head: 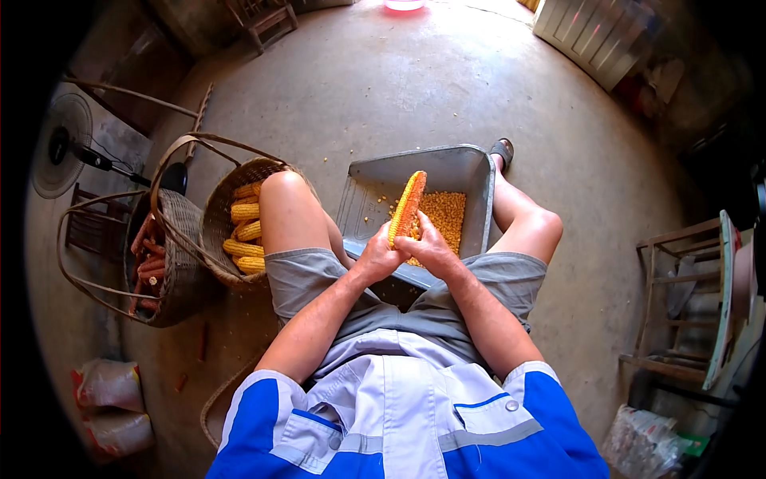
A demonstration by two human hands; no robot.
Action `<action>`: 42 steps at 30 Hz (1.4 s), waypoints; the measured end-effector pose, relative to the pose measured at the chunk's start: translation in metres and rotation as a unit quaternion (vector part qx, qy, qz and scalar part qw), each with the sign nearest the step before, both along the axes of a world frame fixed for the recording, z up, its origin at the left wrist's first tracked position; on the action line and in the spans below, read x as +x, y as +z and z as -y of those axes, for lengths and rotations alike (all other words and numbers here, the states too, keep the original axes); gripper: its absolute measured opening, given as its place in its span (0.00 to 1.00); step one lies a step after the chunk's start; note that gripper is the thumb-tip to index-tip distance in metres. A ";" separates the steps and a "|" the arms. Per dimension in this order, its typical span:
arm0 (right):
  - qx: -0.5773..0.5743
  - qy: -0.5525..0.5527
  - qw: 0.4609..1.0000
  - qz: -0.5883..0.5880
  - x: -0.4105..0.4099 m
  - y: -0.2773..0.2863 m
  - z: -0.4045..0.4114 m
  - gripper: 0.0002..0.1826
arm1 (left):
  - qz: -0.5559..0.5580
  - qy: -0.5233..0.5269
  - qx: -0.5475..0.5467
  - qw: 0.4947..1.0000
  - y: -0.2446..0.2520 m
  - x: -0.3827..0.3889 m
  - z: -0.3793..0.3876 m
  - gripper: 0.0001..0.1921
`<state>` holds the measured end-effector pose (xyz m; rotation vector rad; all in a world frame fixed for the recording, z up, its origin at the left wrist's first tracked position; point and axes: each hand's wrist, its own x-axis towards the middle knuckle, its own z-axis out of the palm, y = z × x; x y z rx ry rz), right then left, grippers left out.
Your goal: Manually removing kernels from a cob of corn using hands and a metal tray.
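An ear of dried corn (409, 203) points away from me above a grey metal scoop-shaped bin (413, 157). Yellow kernels still cover its left side, while the right side shows bare orange cob. My left hand (381, 254) grips the near end of the ear. My right hand (432, 246) also closes around that end, with its fingers against the stripped side. Loose corn kernels (446, 215) lie heaped in the right part of the bin, and a few are scattered on its left. The bin sits on the floor between my legs.
Beside my left knee stands a wicker basket (212, 215) of full corn ears (244, 248). Farther left, another basket (185, 257) holds stripped cobs (152, 260). A standing fan (63, 146) is at far left, sacks (114, 407) at lower left, and a wooden rack (682, 299) at right.
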<state>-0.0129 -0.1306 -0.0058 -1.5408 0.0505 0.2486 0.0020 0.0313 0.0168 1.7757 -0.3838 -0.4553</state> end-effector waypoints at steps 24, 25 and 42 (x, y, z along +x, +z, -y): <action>-0.021 -0.011 0.999 -0.048 -0.004 0.022 -0.006 0.47 | 0.100 0.051 0.107 0.988 0.005 -0.006 0.000 0.36; -0.021 -0.010 0.999 -0.048 -0.005 0.025 -0.006 0.47 | 0.072 0.045 0.081 0.993 0.003 -0.005 -0.001 0.36; 0.088 -0.072 0.992 -0.058 -0.002 0.014 -0.017 0.27 | 0.070 0.027 0.191 0.979 0.005 -0.006 0.000 0.34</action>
